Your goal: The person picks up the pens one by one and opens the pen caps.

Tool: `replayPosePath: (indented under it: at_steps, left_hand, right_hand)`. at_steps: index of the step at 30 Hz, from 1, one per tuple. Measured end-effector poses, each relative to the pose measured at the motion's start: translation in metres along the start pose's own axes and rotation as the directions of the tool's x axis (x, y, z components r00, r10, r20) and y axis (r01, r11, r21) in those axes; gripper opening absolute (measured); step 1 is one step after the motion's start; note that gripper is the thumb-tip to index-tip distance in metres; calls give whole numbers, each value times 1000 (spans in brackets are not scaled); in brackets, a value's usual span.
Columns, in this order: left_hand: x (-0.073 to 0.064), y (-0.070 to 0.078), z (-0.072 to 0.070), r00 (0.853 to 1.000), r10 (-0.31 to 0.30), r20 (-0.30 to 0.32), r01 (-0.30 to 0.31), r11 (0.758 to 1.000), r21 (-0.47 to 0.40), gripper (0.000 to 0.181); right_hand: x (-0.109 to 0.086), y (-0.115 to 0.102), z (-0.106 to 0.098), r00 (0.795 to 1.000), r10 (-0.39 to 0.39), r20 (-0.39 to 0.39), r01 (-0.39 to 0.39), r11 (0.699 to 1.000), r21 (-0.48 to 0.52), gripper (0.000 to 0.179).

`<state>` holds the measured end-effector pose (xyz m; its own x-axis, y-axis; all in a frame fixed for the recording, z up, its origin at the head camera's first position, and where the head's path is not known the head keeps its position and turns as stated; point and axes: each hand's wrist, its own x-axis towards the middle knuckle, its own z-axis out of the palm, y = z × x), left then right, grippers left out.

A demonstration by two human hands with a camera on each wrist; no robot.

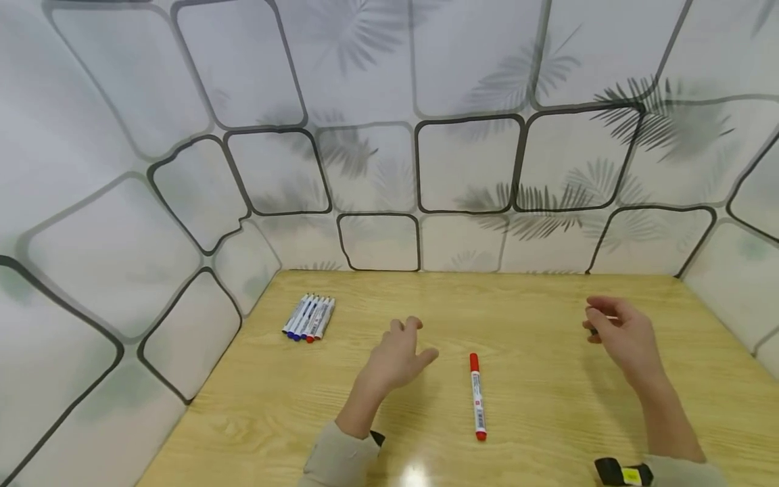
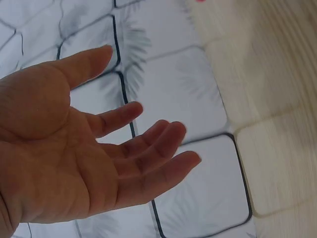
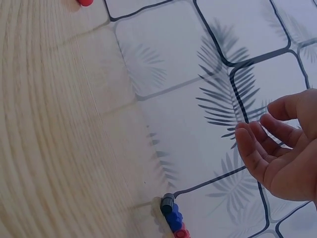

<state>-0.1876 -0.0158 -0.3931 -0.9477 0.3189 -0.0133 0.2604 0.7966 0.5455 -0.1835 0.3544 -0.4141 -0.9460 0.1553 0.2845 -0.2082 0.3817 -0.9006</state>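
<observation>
A whiteboard marker (image 1: 477, 399) with a white barrel, a red cap and a red end lies on the table between the two hands. Left of it, my left hand (image 1: 390, 360) hovers above the wood with fingers spread and thumb out; the left wrist view shows its bare palm (image 2: 74, 158). Over on the right, my right hand (image 1: 623, 338) is raised, its fingers loosely bent towards the thumb. A small dark patch appears among those fingers in the head view, but the right wrist view shows nothing held by the right hand (image 3: 287, 144).
At the table's back left, several white markers (image 1: 309, 318) lie side by side with blue, red and black ends. A patterned curtain (image 1: 377, 169) stands behind the wooden table (image 1: 535, 311) and along both sides.
</observation>
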Motion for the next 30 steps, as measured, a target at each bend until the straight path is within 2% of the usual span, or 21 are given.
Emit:
replayPosePath:
  at_steps: [3, 6, 10, 13, 17, 20, 21, 23, 27, 28, 30]
  left_hand:
    - [-3, 13, 9, 998, -14, 56, 11, 998, 54, 57]
    - [-5, 19, 14, 997, -17, 78, 11, 997, 80, 55]
    - [-7, 25, 21, 996, -3, 93, -10, 991, 131, 51]
    - [-11, 32, 25, 990, 16, 141, -44, 979, 200, 52]
    - [-15, 43, 30, 976, 28, 215, -89, 957, 278, 55]
    - [-17, 49, 35, 965, 31, 260, -115, 941, 318, 55]
    - [-17, 50, 36, 959, 35, 283, -133, 932, 336, 56]
    - [-17, 52, 39, 936, 45, 350, -183, 910, 372, 57]
    - [-18, 54, 42, 872, 66, 485, -279, 881, 381, 63]
    - [-18, 54, 43, 863, 66, 500, -284, 883, 374, 63]
    - [-19, 55, 45, 864, 62, 499, -272, 892, 361, 60]
  right_hand:
    - [-1, 0, 3, 997, -23, 77, 27, 998, -55, 35]
    - [-3, -1, 4, 980, -24, 197, 52, 989, -138, 52]
    - [-5, -4, 4, 938, 18, 345, 68, 970, -233, 59]
    - [-7, -5, 8, 904, 37, 427, 106, 947, -305, 63]
    - [-11, -7, 18, 863, 54, 503, 159, 915, -370, 68]
    - [-14, -10, 28, 848, 58, 527, 184, 900, -395, 71]
    - [-15, -11, 31, 845, 53, 532, 197, 894, -403, 72]
    - [-18, -14, 37, 838, 45, 544, 224, 881, -417, 72]
    - [-22, -21, 45, 818, 28, 575, 270, 864, -425, 73]
    - [-24, -23, 46, 812, 32, 582, 269, 866, -423, 73]
    - [-26, -26, 48, 804, 44, 594, 260, 871, -416, 74]
